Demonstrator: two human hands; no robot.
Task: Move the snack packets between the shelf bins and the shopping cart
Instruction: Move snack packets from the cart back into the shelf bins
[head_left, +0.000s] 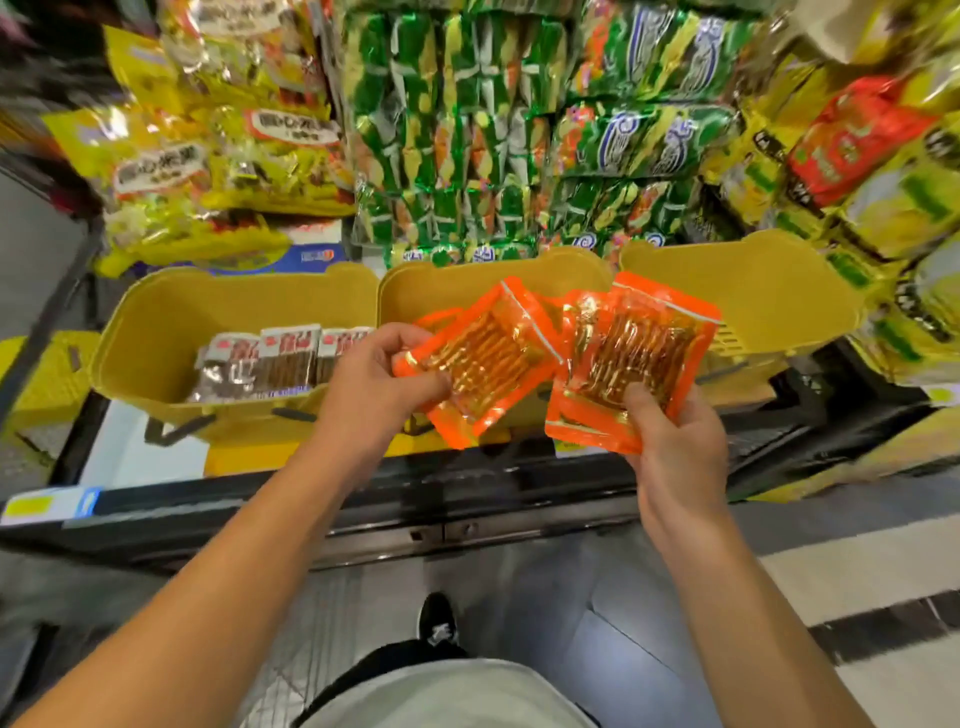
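Behind orange packets (550, 364), middle bin (441, 291) contents hidden.

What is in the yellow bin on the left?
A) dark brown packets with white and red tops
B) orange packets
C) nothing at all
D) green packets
A: the left yellow bin holds a row of dark brown packets with white and red tops, while the orange packets are held up in the person's hands, not in that bin.
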